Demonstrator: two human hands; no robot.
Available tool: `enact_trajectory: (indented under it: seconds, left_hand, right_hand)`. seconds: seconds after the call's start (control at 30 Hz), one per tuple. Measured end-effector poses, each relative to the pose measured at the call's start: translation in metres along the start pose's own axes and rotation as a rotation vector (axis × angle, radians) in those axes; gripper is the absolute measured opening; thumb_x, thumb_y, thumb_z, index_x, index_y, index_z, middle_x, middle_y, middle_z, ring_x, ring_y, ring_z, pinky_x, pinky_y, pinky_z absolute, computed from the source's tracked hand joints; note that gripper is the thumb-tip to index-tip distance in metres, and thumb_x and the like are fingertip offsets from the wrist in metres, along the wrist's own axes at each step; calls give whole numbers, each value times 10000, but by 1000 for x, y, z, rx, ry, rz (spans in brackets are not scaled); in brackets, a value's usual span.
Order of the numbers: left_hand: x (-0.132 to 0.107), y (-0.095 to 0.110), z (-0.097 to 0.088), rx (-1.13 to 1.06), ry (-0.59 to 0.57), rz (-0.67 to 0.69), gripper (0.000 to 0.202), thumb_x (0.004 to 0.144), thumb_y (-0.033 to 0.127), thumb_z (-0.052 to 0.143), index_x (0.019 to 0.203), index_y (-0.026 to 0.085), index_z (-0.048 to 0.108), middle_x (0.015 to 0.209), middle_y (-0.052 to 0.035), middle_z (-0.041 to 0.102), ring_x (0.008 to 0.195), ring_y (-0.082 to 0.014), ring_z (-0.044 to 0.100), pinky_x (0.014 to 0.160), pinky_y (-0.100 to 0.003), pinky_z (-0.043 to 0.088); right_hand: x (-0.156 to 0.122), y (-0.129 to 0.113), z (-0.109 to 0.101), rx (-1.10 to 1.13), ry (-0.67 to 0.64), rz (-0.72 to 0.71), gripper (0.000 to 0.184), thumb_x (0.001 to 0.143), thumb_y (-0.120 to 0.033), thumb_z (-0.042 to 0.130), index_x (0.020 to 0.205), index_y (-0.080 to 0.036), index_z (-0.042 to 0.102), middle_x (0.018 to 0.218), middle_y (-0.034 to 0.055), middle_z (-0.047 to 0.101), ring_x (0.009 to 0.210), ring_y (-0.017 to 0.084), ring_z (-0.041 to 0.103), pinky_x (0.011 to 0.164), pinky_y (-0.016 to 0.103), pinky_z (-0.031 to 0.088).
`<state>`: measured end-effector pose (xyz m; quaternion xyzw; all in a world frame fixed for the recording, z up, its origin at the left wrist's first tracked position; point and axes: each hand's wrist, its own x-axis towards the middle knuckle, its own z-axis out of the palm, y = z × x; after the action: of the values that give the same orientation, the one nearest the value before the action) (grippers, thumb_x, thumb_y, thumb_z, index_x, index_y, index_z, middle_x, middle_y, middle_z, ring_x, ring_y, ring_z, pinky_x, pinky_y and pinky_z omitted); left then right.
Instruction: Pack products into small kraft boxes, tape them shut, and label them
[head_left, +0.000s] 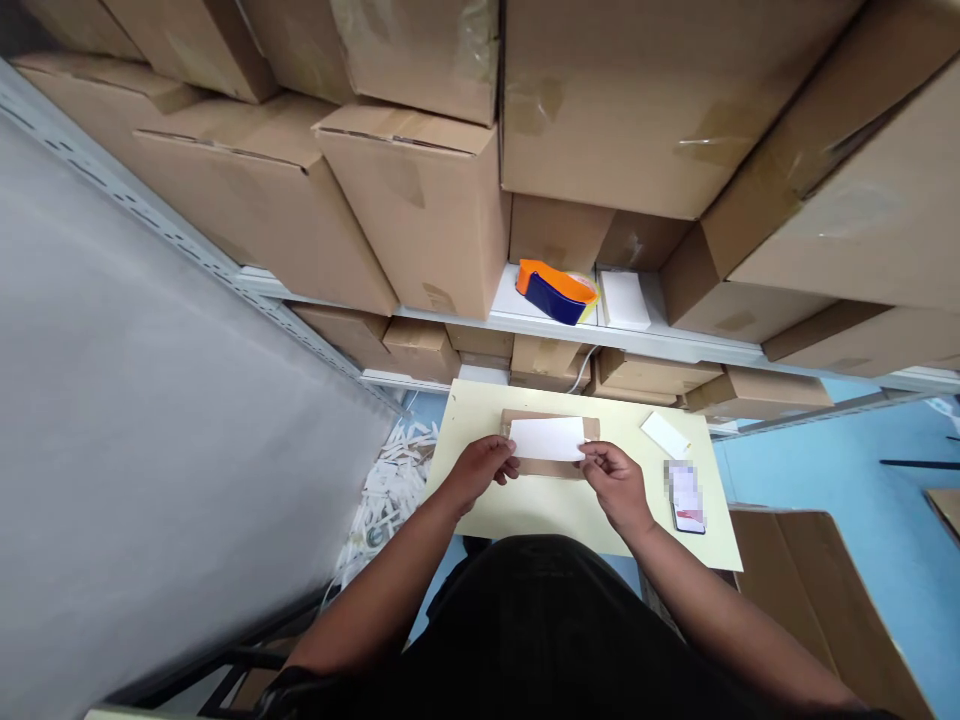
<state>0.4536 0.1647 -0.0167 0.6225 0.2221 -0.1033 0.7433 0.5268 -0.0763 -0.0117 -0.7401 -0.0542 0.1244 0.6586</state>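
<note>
Between my two hands is a blank white rectangular sheet [547,438], perhaps a label or card. My left hand [486,470] pinches its left edge between thumb and fingers. At the right edge, my right hand [613,482] grips it the same way. Directly beneath the sheet lies a small flat cardboard box [551,468] on the pale yellow table [480,510]. The sheet covers most of the box's top; whether the two touch I cannot tell.
A phone [686,505] and a small white pad [664,436] lie at the table's right. Above, a shelf holds an orange and blue tape dispenser [556,290], a white stack [625,300] and large cartons [420,210]. Paper strips [386,490] litter the floor left of the table.
</note>
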Motion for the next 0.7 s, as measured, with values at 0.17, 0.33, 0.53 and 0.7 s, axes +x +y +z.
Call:
enact_trajectory:
  seconds: [0.17,0.33,0.53,0.7]
  left_hand:
    - [7,10,19,408,174,184,296,885,458,618,739,201,607,641,35,593,649,-145,578,635,-256,412]
    - [28,0,33,895,193,299,302,966,373,506,759,208,651,776,-17,670,763,-185,618,705,-291,411]
    - [55,-20,40,1221,221,276,357,998,335,428,926,178,740,961,-146,717,958,-297,651,845,-394,455]
    - [63,-33,39,1280,235,214,317,955,308,481,939,143,751,959,-177,695,1000,-335,633,896,-443,452]
  right_hand:
    - [3,19,-12,-84,46,25,185,796,-387,737,878,-221,723,808,14,697,725,172,611,706,314,506]
    - [19,43,-17,-330,34,23,186,837,-398,638,760,-229,639,697,-9,603,648,169,532,626,295,443]
    - [35,68,-15,-631,-66,-97,182,887,-327,522,770,-234,627,805,41,659,744,208,589,719,323,466]
    - [39,75,-6,-899,-145,-206,182,902,-207,510,883,-208,691,912,91,679,872,237,600,790,331,462]
